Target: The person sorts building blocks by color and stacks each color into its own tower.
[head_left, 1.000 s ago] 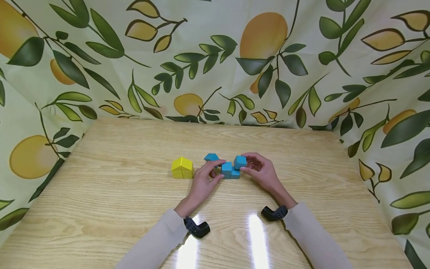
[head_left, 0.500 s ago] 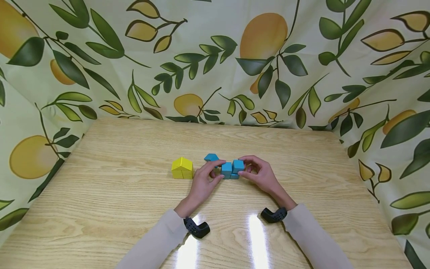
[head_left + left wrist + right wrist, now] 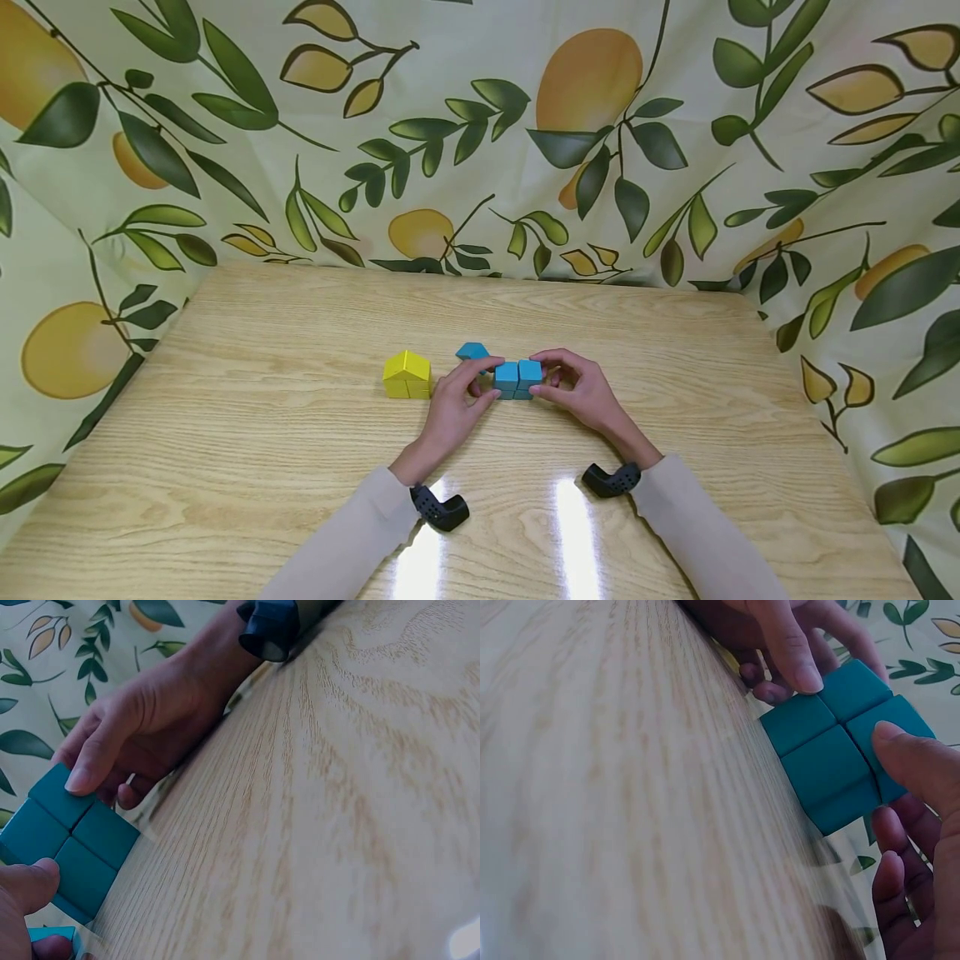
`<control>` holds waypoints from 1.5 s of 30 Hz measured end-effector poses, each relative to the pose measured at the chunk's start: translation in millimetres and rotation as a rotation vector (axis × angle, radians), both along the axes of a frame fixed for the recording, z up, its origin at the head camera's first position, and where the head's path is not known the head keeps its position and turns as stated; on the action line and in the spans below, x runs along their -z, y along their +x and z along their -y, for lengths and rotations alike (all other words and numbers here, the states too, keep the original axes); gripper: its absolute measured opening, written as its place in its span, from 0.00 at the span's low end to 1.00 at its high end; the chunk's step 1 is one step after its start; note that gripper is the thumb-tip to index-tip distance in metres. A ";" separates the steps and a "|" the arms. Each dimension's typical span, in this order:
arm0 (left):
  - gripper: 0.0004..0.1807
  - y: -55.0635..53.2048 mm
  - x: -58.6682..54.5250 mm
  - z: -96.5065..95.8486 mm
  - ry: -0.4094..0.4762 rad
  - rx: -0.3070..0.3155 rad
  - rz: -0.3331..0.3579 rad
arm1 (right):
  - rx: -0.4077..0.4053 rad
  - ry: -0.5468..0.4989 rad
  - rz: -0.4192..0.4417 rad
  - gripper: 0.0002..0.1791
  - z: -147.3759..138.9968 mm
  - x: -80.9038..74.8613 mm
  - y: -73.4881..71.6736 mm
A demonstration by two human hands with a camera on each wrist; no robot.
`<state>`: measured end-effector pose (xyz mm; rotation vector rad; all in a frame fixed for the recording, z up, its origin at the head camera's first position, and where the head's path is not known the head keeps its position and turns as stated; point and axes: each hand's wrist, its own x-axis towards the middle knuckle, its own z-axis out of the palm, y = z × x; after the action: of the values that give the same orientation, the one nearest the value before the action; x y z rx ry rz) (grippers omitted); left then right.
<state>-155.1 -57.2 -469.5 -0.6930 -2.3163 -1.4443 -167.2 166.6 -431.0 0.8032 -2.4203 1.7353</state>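
Four-square in the head view, blue blocks form a stack two wide and two high on the table. My left hand pinches the upper left blue block between thumb and fingers. On the other side, my right hand pinches the upper right blue block, which lies over the lower right block. Both wrist views show the front faces meeting at narrow seams, with the right thumb on its block. Behind the left hand, partly hidden, is another blue piece with slanted sides.
Left of the hands stands a yellow block house with a pointed roof. Wooden table surrounds everything, and a leaf-and-fruit patterned cloth rises behind it and at both sides. Each wrist wears a black device.
My right hand has brought its blue block down and left, from tilted above the lower block to level beside the upper left one. The left hand has stayed in place.
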 end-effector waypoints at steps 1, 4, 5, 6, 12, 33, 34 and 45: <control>0.26 0.0 -0.1 0.0 0.001 0.001 0.000 | 0.000 0.002 0.001 0.21 -0.1 -0.1 0.0; 0.26 -0.4 -0.2 -0.2 0.006 0.004 -0.003 | -0.004 0.001 0.000 0.21 -0.1 0.1 -0.3; 0.26 -0.5 -0.2 -0.3 0.007 0.005 -0.004 | -0.005 0.001 -0.001 0.21 -0.1 0.2 -0.4; 0.26 -0.5 -0.3 -0.3 0.006 0.005 -0.005 | -0.006 0.000 -0.001 0.21 0.0 0.2 -0.3; 0.27 -0.5 0.4 -0.4 0.002 0.002 -0.008 | -0.012 -0.001 -0.006 0.21 0.2 -0.2 -0.1; 0.26 0.7 0.0 -0.4 -0.007 -0.001 0.003 | -0.023 0.013 0.006 0.21 -1.7 2.0 -1.2; 0.26 0.7 0.0 -0.3 -0.008 -0.001 0.002 | -0.027 0.014 0.008 0.21 -1.8 2.1 -1.4; 0.27 0.1 0.7 -0.3 0.014 -0.002 -0.005 | -0.058 -0.012 0.026 0.21 -3.3 0.8 -2.5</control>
<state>-155.0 -56.9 -470.2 -0.6900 -2.3006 -1.4547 -169.7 169.9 -431.8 0.8632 -2.4245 1.7889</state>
